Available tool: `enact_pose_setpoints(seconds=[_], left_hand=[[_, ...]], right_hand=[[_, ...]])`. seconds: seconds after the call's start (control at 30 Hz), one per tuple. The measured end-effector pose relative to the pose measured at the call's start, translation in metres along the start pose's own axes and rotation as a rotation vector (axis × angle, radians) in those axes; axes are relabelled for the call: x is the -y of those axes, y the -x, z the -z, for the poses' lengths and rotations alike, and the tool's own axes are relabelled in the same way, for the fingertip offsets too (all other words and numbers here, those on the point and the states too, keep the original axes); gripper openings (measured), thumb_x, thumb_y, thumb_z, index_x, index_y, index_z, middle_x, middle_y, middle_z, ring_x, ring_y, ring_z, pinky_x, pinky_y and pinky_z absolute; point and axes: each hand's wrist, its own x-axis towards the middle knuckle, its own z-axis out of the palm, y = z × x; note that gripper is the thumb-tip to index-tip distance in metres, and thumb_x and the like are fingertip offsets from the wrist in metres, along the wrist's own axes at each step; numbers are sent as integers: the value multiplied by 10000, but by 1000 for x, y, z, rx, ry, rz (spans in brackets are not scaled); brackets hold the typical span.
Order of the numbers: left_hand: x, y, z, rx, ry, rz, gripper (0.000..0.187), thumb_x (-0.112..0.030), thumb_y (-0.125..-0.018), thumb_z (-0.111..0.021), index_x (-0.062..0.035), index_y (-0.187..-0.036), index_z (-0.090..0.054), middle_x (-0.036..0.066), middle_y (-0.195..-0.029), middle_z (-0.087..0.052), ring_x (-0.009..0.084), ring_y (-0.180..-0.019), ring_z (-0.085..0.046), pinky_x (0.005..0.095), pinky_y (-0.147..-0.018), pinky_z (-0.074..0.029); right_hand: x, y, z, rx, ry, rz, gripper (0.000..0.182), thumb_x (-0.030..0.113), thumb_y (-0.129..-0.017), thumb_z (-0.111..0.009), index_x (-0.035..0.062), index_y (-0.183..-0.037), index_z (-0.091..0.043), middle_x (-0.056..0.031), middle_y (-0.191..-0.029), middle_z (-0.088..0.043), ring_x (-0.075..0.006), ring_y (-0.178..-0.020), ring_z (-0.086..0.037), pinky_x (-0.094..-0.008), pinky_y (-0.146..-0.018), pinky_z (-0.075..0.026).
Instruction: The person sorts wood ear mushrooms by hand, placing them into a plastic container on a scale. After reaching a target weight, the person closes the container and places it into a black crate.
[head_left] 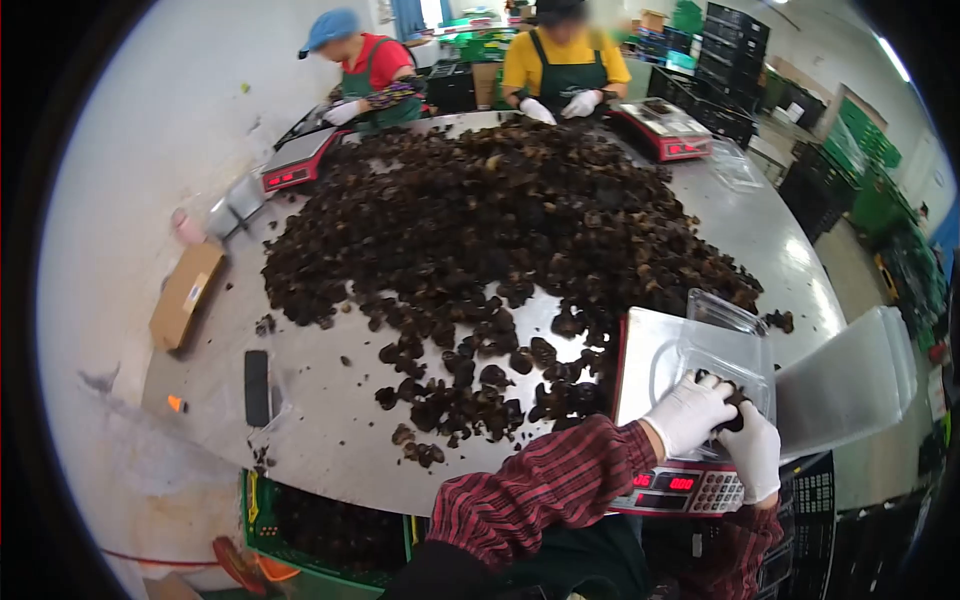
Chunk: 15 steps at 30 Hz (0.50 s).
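Note:
Both my hands wear white gloves and meet above a clear plastic tray [705, 350] on the electronic scale [645, 375]. Dark wood ear mushrooms [738, 408] show between them. My left hand [690, 412] curls its fingers against these pieces from the left. From the right, my right hand [752, 450] closes round the same dark pieces. Red digits glow on the scale's front panel, partly covered by my left sleeve. A large heap of wood ear mushrooms [480, 210] spreads over the metal table [330, 400], with scattered pieces reaching toward the scale.
Stacked clear trays [850, 385] stand right of the scale. Two more scales [300, 155] [665, 125] sit beside two co-workers across the table. A cardboard box [187, 295] and a dark phone-like slab [257, 388] lie at left. A green crate [330, 530] of dark pieces is below the front edge.

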Motion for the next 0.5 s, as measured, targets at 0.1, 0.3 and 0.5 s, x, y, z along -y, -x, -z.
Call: enact_pose_setpoints(seconds=[0.1, 0.3, 0.5], left_hand=[[-3, 11, 14, -29, -86, -24, 350, -213, -729, -708, -172, -1069, -635, 85, -1246, -536, 283, -1192, -491, 490, -981, -361], [16, 83, 84, -159, -88, 140, 500, -240, -745, -729, -140, -1217, -599, 153, -1314, -514, 343, -1239, -463, 504, -1042, -345], [78, 233, 122, -74, -524, 468, 471, -239, -751, -744, -154, -1199, -623, 158, -1240, -571, 359, -1156, -529, 421, -980, -424]], right_hand=[[-2, 5, -4, -22, -69, 42, 538, 122, -633, -801, -34, -1103, -592, -240, -909, -656, -395, -856, -644, -409, -727, -513], [-12, 4, -16, -76, -236, 139, 781, 100, -623, -835, -64, -1305, -492, -213, -1050, -667, -279, -905, -672, -343, -781, -514], [12, 8, 8, -235, -609, -295, 407, 112, -883, -677, 0, -1262, -581, -6, -906, -619, -47, -638, -450, -199, -561, -393]])
